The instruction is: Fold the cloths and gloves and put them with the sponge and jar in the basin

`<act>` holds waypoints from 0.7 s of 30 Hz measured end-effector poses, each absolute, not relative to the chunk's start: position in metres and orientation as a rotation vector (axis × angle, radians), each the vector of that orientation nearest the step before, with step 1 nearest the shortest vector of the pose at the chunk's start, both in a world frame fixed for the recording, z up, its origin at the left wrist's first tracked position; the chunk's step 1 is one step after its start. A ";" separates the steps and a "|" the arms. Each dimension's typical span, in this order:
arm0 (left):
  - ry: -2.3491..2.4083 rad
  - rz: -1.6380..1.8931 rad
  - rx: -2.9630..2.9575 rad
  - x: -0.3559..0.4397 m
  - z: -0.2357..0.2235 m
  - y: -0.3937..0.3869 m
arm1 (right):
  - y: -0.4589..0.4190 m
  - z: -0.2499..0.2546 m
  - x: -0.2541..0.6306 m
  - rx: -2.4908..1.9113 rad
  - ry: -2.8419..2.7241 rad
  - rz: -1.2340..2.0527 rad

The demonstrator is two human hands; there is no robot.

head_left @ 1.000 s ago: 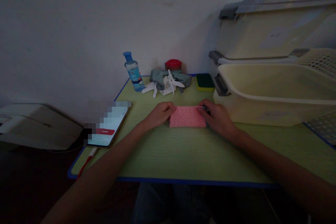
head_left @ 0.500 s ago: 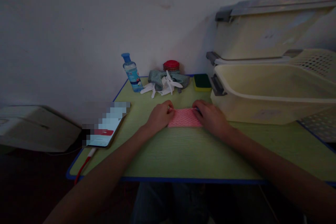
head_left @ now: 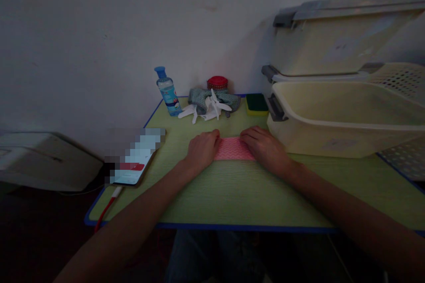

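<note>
A pink cloth (head_left: pixel 234 150) with a zigzag texture lies folded into a small rectangle on the table. At its left end, my left hand (head_left: pixel 204 147) is closed with curled fingers on the cloth's edge. My right hand (head_left: pixel 262 146) grips the right end, its fingers bent over the top far corner. Both thumbs are mostly hidden, and the hands cover the two short sides of the cloth.
A phone (head_left: pixel 139 154) on a red cable lies left. Behind stand a blue bottle (head_left: pixel 168 93), a grey cloth (head_left: pixel 199 98) with white gloves (head_left: pixel 212 108), a red-lidded container (head_left: pixel 217 82) and a sponge (head_left: pixel 256 104). A cream bin (head_left: pixel 315 139) occupies the right.
Both hands have moved inward over the cloth's ends, so less of it shows between them. A dark checked piece under my right fingers is now out of sight. The view has shifted slightly.
</note>
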State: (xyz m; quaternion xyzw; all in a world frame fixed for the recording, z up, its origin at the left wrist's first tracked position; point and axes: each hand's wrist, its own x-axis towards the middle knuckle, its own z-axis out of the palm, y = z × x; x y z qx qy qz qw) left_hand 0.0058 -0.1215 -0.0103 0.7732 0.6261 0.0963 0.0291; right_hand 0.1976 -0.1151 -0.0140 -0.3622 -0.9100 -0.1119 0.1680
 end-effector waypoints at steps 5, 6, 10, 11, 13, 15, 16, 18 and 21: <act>1.871 0.353 2.421 0.004 -0.012 -0.118 | -0.114 -0.014 0.198 -1.079 -2.618 -0.282; 1.862 0.363 2.410 0.003 -0.012 -0.117 | -0.113 -0.014 0.198 -1.094 -2.618 -0.266; 1.818 0.414 2.370 0.001 -0.013 -0.114 | -0.110 -0.018 0.200 -1.123 -2.589 -0.228; 1.814 0.430 2.366 0.001 -0.013 -0.114 | -0.110 -0.019 0.200 -1.125 -2.585 -0.222; 1.809 0.475 2.377 0.001 -0.013 -0.115 | -0.108 -0.021 0.201 -1.131 -2.590 -0.194; 1.796 0.566 2.434 0.002 -0.012 -0.117 | -0.107 -0.022 0.201 -1.144 -2.605 -0.149; 1.781 0.621 2.477 0.004 -0.010 -0.119 | -0.107 -0.023 0.201 -1.154 -2.611 -0.127; 1.731 0.708 2.568 0.008 -0.006 -0.125 | -0.106 -0.024 0.201 -1.173 -2.619 -0.091; 1.629 0.669 2.666 0.016 -0.002 -0.134 | -0.106 -0.025 0.201 -1.182 -2.620 -0.074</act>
